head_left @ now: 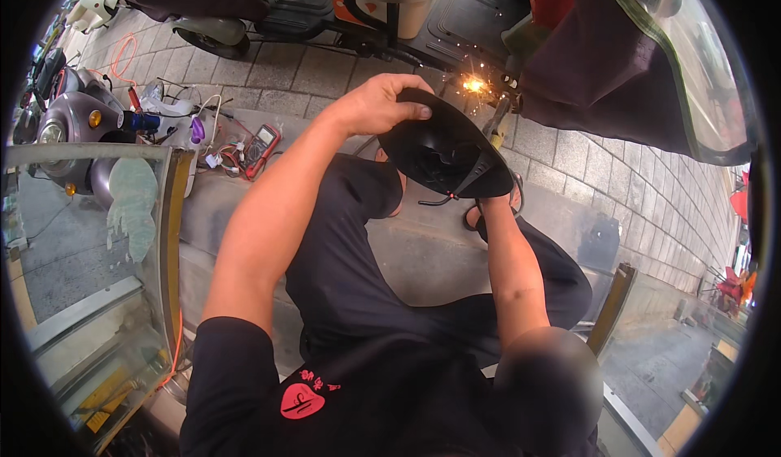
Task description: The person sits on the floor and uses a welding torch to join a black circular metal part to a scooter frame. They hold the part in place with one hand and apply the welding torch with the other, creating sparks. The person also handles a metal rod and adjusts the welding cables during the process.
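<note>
My left hand (378,103) grips the upper left edge of a black welding mask (439,144), thumb on its inner side and fingers around the rim. The hollow inside, with a strap or bracket, faces me. My right forearm (517,274) reaches up behind the mask, which hides that hand and whatever it may hold. Just past the mask's right edge a pale yellowish stick-like piece (498,132) shows. Beyond it, bright welding sparks (474,85) fly at the metal frame of a parked vehicle (468,22).
On the step to the left lie a red multimeter (262,148), tangled wires and a blue cylindrical tool (140,121). A purple-grey scooter (69,124) stands farther left. Glass door panels (171,221) flank me. A dark cover (602,75) hangs at the upper right.
</note>
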A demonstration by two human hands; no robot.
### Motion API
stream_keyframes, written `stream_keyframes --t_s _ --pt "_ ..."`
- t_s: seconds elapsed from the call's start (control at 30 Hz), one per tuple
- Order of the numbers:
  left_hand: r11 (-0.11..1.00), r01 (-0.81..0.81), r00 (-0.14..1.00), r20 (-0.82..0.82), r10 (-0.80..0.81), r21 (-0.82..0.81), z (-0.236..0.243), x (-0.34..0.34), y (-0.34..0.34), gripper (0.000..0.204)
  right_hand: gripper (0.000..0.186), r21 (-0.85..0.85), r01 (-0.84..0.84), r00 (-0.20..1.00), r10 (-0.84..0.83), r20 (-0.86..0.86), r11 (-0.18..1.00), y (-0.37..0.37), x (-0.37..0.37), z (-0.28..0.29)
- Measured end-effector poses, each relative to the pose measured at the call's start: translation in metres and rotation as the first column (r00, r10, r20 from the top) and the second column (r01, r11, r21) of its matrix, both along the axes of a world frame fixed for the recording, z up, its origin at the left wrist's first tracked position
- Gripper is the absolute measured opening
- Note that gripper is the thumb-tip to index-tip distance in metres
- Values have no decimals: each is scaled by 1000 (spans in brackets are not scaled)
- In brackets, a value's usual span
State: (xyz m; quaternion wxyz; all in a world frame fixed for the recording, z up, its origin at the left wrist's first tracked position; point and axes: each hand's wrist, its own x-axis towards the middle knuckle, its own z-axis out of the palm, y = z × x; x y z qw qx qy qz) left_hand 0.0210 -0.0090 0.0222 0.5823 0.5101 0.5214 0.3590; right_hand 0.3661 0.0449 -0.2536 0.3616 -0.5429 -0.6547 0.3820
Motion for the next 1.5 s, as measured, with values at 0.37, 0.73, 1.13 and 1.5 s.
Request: stream_keyframes --t_s 0.37,0.73,1.13,1.5 --pt "1000 13 999 -33 -14 -2 2 1 -1 22 47 23 16 999 -17 42 1000 -4 4 -1" --pt "1000 10 1000 -27 -11 -8 3 1 -1 21 51 -77 69 994 -75 -76 995 -5 -2 -1" --pt "1000 -6 1000 7 6 7 2 0 0 18 51 -366 166 985 -141 95 916 10 -12 24" --pt "999 -6 1000 8 6 44 -1 -3 0 24 45 -16 -32 973 27 -227 999 -1 -11 13"
